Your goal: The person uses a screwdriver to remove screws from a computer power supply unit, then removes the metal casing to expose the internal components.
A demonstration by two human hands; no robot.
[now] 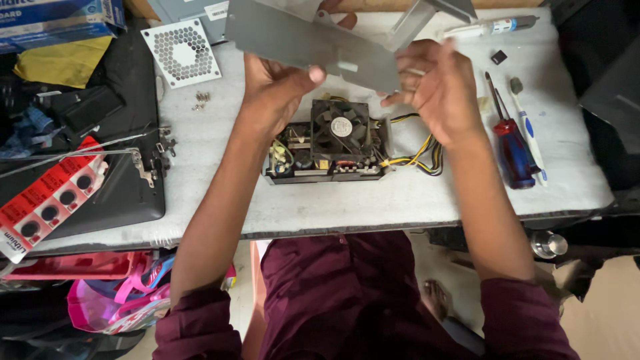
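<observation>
metal cover (300, 40): plain dull grey
fan (341, 128): black, with a round white centre
wires (420, 157): yellow and black
screwdriver (512, 150): red and blue handle
fan grille (181, 52): white, patterned with honeycomb holes
battery card (47, 203): red, dotted with dark round cells
counter (400, 200): pale grey
cloth (63, 61): yellow
sleeves (520, 320): maroon

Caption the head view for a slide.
Both hands, left hand and right hand, lift a metal cover above an opened power supply.
</observation>
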